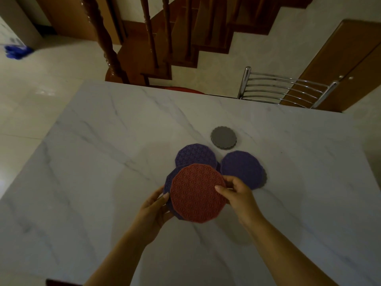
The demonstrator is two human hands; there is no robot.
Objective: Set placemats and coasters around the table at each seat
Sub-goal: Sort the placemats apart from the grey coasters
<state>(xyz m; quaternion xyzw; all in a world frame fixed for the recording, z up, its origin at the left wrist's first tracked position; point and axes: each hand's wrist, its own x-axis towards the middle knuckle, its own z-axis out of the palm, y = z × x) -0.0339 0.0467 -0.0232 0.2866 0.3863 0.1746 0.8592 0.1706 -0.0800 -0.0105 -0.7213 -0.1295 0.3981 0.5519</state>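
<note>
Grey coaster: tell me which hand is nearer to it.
Right. The right hand pinches the right edge of the red mat, short of the grey coaster; the left hand holds the purple mat beneath, farther back and left.

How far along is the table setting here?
Done: nothing at a seat yet; far purple mat, right purple mat and grey coaster lie bunched on the table. In hand: left hand and right hand hold the red mat over a third purple mat. Left: placing all at seats, like by the chair.
</note>
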